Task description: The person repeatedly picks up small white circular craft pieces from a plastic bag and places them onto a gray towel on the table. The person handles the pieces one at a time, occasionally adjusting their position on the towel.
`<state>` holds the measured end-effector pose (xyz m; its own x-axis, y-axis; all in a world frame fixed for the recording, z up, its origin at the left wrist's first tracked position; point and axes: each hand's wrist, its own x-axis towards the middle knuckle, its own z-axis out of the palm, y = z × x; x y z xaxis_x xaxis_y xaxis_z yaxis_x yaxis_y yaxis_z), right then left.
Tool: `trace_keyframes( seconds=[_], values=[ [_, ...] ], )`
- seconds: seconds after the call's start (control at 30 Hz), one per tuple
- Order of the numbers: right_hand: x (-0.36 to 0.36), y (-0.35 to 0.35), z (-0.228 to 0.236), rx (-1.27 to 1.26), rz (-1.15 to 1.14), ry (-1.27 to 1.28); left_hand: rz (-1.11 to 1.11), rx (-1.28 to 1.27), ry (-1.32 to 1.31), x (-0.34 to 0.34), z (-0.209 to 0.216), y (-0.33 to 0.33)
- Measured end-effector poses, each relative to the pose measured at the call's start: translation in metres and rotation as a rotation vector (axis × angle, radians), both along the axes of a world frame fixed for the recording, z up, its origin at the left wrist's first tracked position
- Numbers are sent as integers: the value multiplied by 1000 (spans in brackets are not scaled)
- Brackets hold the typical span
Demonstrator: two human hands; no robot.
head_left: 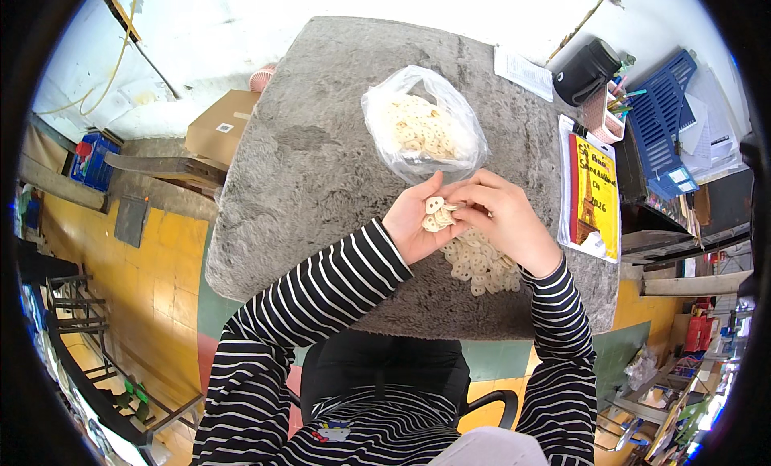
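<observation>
My left hand [409, 223] is cupped palm up around a small heap of flat cream pieces with holes [438, 215]. Over that palm, my right hand [507, 217] has thumb and fingertips closed at the edge of the heap, pinching one of the pieces; its fingers partly cover it. Beneath and beside my right hand, a loose pile of the same pieces [482, 265] lies on the grey plush cloth [321, 137]. Beyond both hands sits an open clear plastic bag [466, 121] with many more cream pieces inside.
On the right lie a yellow and red notebook [594, 193] and a paper sheet [522, 71]. A black cylindrical object [586, 71], a pink pen basket [602, 117] and blue file racks [662, 105] stand behind it. A cardboard box [221, 127] is beyond the table's left edge.
</observation>
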<state>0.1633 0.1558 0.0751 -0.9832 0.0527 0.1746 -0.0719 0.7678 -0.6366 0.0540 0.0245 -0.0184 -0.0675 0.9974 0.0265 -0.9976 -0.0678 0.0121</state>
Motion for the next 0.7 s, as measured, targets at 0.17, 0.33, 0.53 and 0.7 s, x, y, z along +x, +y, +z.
trace_keyframes(
  seconds=[0.17,0.33,0.53,0.7],
  values=[
    [-2,8,4,-143,-54,3,55,-84,27,-2,13,-1],
    [-19,16,10,-209,-141,0,137,-267,126,-2,33,-2],
    [-67,30,25,94,-159,210,104,-207,63,-2,26,-1],
    [-49,19,24,10,294,5,5,444,-115,-9,-1,3]
  ],
)
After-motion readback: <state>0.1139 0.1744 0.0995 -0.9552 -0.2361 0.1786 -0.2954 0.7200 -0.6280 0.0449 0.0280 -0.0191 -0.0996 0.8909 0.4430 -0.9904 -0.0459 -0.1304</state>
